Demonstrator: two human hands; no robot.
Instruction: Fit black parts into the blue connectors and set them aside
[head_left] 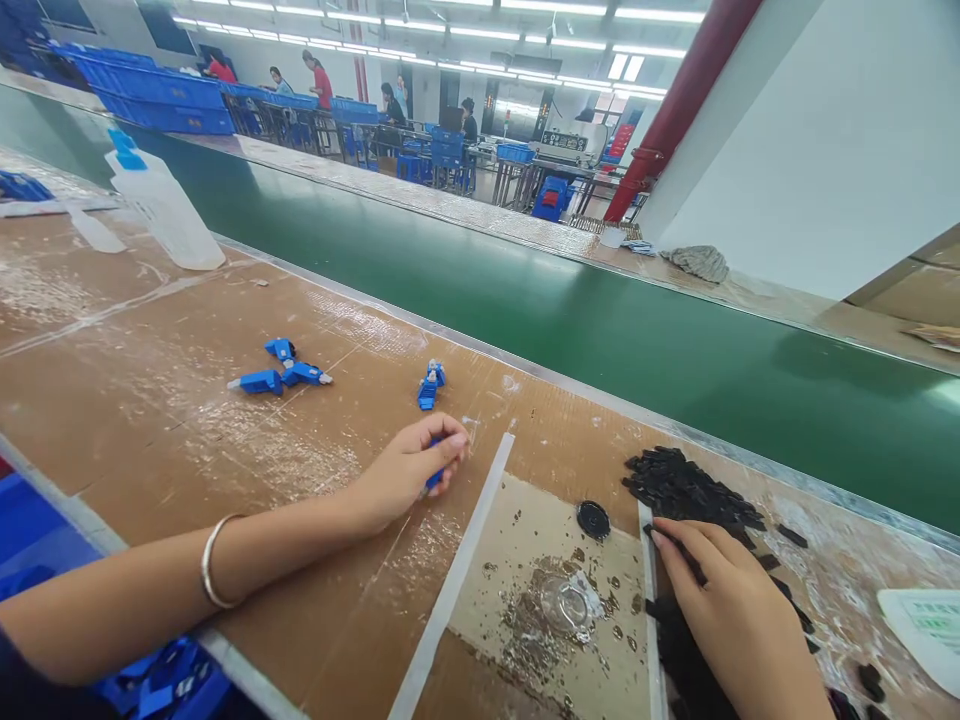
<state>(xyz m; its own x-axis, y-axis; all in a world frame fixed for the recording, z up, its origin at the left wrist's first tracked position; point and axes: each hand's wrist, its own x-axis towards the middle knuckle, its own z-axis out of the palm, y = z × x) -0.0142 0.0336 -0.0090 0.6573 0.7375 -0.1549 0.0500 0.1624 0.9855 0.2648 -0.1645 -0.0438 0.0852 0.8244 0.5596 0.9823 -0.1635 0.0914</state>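
Small blue plastic part (434, 479) pinched in left hand (409, 470), low over the surface; heap of flat black plastic pieces (686, 490) near the surface's far edge, right hand (731, 610) on it.

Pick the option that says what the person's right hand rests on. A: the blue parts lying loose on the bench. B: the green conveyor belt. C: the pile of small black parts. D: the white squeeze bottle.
C: the right hand lies palm down on the pile of small black parts, fingers spread over them, while the left hand pinches a blue part farther along the bench.
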